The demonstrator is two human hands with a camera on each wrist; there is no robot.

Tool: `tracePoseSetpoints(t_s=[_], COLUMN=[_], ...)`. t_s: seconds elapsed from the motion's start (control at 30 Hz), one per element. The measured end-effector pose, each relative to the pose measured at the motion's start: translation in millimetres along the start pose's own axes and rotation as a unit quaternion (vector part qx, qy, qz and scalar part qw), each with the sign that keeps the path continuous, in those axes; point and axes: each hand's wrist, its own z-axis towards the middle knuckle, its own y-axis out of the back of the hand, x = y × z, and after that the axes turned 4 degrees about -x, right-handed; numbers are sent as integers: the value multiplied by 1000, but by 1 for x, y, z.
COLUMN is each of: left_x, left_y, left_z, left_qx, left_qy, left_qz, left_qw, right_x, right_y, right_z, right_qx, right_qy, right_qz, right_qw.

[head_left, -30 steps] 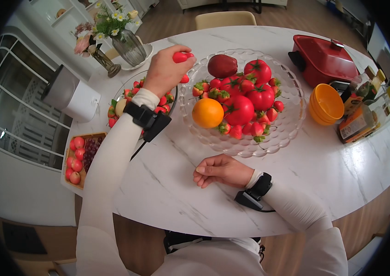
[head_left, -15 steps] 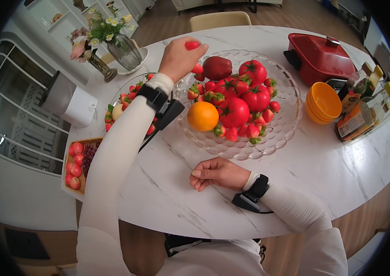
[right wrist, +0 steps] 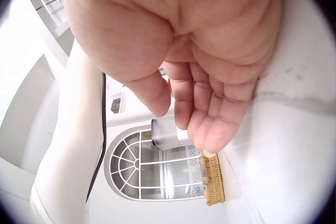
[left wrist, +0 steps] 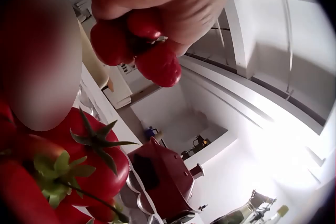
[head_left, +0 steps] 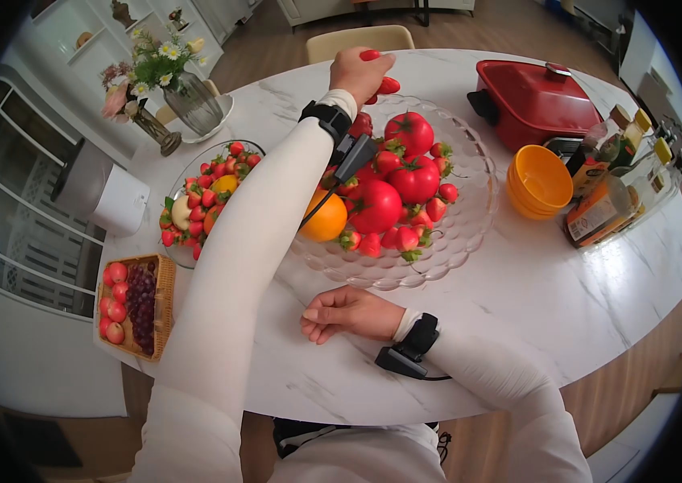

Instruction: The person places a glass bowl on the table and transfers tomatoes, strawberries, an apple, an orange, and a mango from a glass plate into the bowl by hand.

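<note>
My left hand (head_left: pixel 359 74) is over the far rim of the scalloped glass plate (head_left: pixel 474 197), gripping a cluster of small glossy red fruits (left wrist: pixel 160 65). Below it in the left wrist view lies a large tomato (left wrist: pixel 107 169) with a green calyx. The plate bears several tomatoes (head_left: pixel 412 179), strawberries (head_left: pixel 407 238) and an orange (head_left: pixel 327 220). A dark red fruit (head_left: pixel 362 124) is mostly hidden behind my left wrist. Nearer me, my right hand (head_left: pixel 349 312) rests on the marble table, fingers loosely curled and holding nothing.
Left of the plate stands a glass bowl (head_left: pixel 254 146) of strawberries and other fruit. A wicker basket (head_left: pixel 165 302) holds peach-like fruit and grapes. Orange bowls (head_left: pixel 540 183), bottles (head_left: pixel 601 211) and a red lidded cooker (head_left: pixel 536 101) stand on the right. Flower vases (head_left: pixel 194 105) are at the back left.
My left hand has moved forward and right with the red fruits, from beside the glass bowl to over the plate's far rim. The head view has shifted; my right hand stays on the table.
</note>
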Motion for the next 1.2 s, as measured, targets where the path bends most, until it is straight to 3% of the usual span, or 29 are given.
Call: tracePoseSetpoints(t_s=[0.07, 0.17, 0.2, 0.57, 0.63, 0.67, 0.73, 0.83, 0.97, 1.13, 1.2], left_x=[5, 26, 25, 29, 21, 18, 11, 6, 12, 9, 8], left_y=[-4, -9, -7, 9, 16, 19, 22, 23, 24, 27, 30], left_z=[1, 14, 14, 2, -2, -5, -11, -19, -22, -22, -26], left_qx=[-10, -20, -7, 19, 35, 35, 56, 108, 103, 76, 98], left_qy=[40, 34, 74, 23, -64, -64, -132, -96, -94, -147, -149], left_qz=[-98, -132, -151, -107, 57, 57, 239, 319, 321, 270, 274], left_qw=[994, 991, 986, 994, 996, 996, 960, 937, 937, 949, 945], right_x=[0, -2, -3, -2, -1, -1, -1, -2, -2, -3, -3], right_y=[0, 0, 1, 0, 0, 0, 0, 0, 0, 0, 0], right_z=[0, 1, 1, 2, 1, 1, 1, 2, 2, 2, 2], right_qx=[4, -6, 0, 7, 3, 3, 5, 9, 3, 5, 5], right_qy=[3, 10, 8, 2, 2, 2, 1, 5, -2, 2, 2], right_qz=[0, 12, 8, 3, -3, -3, 6, 8, 5, 11, 12], right_qw=[1000, 1000, 1000, 1000, 1000, 1000, 1000, 1000, 1000, 1000, 1000])
